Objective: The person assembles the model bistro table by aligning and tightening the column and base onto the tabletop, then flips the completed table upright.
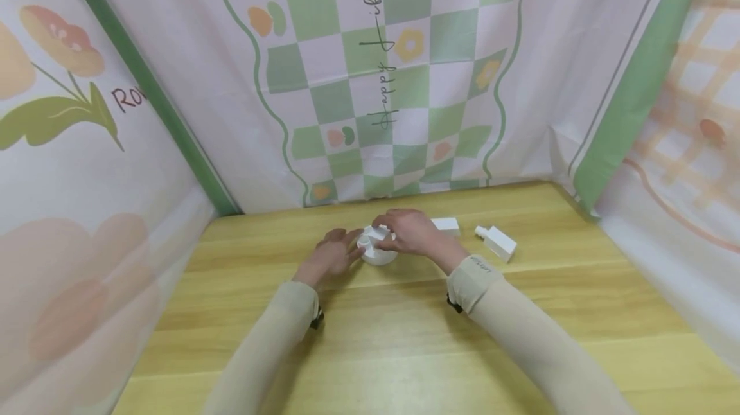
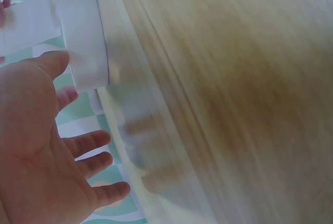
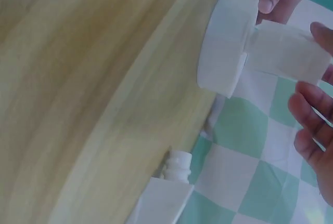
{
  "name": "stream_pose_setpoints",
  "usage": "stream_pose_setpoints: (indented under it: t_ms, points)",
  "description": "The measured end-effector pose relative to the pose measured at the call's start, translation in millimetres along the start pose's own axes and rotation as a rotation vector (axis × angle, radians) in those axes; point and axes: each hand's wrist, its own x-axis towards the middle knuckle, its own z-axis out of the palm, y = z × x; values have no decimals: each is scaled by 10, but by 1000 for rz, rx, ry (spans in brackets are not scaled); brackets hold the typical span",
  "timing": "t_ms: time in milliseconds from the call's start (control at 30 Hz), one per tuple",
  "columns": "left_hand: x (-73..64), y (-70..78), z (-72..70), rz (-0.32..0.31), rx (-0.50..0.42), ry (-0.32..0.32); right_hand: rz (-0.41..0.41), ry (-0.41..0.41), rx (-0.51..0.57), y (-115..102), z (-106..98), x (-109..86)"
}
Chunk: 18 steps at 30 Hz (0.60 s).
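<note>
A round white base [image 1: 378, 257] lies flat on the wooden table, toward its far side. My left hand [image 1: 332, 253] holds the base at its left edge, thumb on the near side and forefinger reaching round behind. The other left fingers [image 2: 93, 164] are spread loosely. My right hand [image 1: 413, 232] grips a white rectangular block [image 3: 291, 50] between thumb and fingers. The block's lower end meets the top of the base [image 3: 225, 47] in the right wrist view. In the head view the right fingers cover part of the block.
A white box-shaped piece [image 1: 446, 227] lies just beyond the right wrist. Farther right lies a white rectangular bottle [image 1: 498, 243] with a ridged neck [image 3: 177, 167]. Patterned cloth [image 1: 381, 81] hangs along the table's far edge, with more cloth at both sides.
</note>
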Motion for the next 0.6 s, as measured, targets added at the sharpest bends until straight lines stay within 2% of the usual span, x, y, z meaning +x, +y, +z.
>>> stream_pose_setpoints:
  t_ms: [133, 400, 533, 600]
  points:
    - [2, 2, 8, 1, -2, 6, 0, -14, 45, 2, -15, 6]
    - [23, 6, 28, -5, 13, 19, 181, -26, 118, -26, 8, 66]
    - [24, 11, 30, -11, 21, 20, 163, -25, 181, -47, 43, 76]
    - [21, 14, 28, -13, 23, 20, 126, -27, 154, -53, 57, 66]
